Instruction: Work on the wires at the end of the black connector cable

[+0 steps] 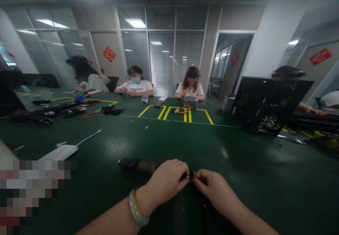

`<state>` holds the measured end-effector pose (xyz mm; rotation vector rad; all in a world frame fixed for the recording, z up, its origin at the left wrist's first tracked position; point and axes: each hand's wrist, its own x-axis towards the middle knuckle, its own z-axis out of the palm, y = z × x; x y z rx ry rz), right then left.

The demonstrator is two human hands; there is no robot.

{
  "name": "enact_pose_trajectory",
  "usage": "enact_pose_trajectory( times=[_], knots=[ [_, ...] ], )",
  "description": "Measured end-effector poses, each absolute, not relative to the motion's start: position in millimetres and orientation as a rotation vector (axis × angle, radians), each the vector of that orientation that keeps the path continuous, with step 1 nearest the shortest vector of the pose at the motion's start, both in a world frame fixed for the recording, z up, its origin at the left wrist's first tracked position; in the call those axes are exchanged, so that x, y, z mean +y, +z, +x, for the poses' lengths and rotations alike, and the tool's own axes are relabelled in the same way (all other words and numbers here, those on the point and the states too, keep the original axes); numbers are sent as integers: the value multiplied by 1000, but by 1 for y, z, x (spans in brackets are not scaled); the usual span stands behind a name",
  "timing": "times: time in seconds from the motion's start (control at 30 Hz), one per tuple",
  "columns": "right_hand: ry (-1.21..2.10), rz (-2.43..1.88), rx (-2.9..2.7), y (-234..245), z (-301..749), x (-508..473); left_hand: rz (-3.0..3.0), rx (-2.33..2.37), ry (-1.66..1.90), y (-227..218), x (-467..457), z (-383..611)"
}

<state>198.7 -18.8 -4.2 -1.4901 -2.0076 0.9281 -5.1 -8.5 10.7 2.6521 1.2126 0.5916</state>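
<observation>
My left hand (169, 178), with a pale green bangle (136, 206) at its wrist, is closed in a pinch. Facing it, my right hand (215, 189) also pinches, fingertips nearly touching the left ones. Between them shows a small dark piece with a light, shiny bit (189, 177); its kind is too small to make out. Behind my left hand lies a dark cylindrical tool (143, 166) with a ridged collar and a narrow tip, like a power screwdriver; the hand hides its right end. Something dark on the table below the hands is hard to discern.
A white device with a cable (62, 152) lies left. Black parts and coloured wires (111, 110) sit farther back. At right stands a black computer case (267, 104). Several people work around the green table (164, 139), one with an orange-handled tool (184, 91). Yellow tape (209, 116) marks the far side.
</observation>
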Motion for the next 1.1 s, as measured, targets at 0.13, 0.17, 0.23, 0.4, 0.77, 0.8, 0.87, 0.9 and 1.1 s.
enact_pose_trajectory(
  times=[0.13,0.17,0.23,0.4,0.77,0.8,0.87,0.9,1.1],
  knots=[
    [927,-1471,-2003,-6,199,-18,2658,1212,588,11,-9,-6],
    [929,-1468,-2003,-7,200,-18,2662,1199,595,10,-9,-6],
    [926,-1465,-2005,-8,200,-17,2672,1167,609,9,-9,-6],
    [916,-1441,-2015,-8,201,-16,2680,1117,624,6,-9,-5],
    [923,-1480,-2033,-6,201,-19,2657,1180,629,8,-12,-6],
    [910,-1485,-2041,-5,200,-19,2657,1175,632,9,-13,-5],
    [889,-1489,-2050,-5,200,-18,2649,1182,633,9,-14,-5],
    [885,-1489,-2053,-5,200,-18,2643,1189,633,10,-15,-5],
    [929,-1481,-2048,-5,201,-18,2609,1256,634,14,-17,-7]
  ],
)
